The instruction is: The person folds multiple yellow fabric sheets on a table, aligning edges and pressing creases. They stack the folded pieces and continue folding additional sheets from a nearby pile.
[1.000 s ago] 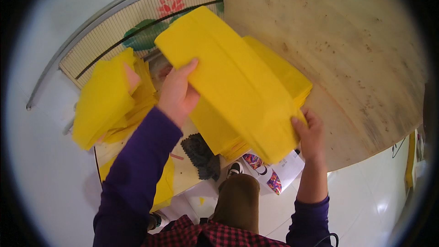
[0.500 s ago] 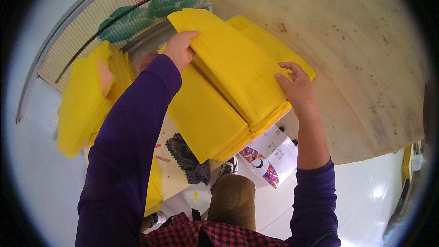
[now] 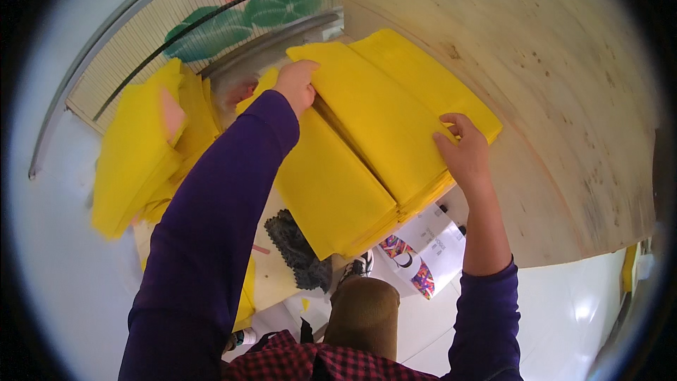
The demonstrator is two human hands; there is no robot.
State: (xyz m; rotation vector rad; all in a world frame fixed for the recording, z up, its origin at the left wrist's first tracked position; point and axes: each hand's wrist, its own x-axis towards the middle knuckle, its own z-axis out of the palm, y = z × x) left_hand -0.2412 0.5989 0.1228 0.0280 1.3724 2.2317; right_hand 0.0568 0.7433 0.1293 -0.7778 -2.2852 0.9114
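Observation:
Two stacks of folded yellow sheets, which look like thin cloth, lie side by side before me: a left stack (image 3: 335, 187) and a right stack (image 3: 391, 127). The fingers of my left hand (image 3: 296, 86) are closed on the left edge of the right stack's top sheet (image 3: 352, 92), close to its far corner. My right hand (image 3: 467, 152) rests at this stack's right edge, thumb and forefinger apart, fingertips touching the yellow surface. A dark gap runs between the two stacks.
More yellow sheets (image 3: 137, 155) are heaped at the left. Crumpled dark grey cloth (image 3: 296, 250) lies by the near edge of the stacks. A white printed bag (image 3: 430, 250) is on the tiled floor below. A large stained board (image 3: 564, 120) stands on the right, a painted slatted screen (image 3: 211, 28) behind.
The far end of the top sheet has come down flatter on the right stack, with my left hand still on its edge. My right hand stays at the right edge. The view has shifted slightly.

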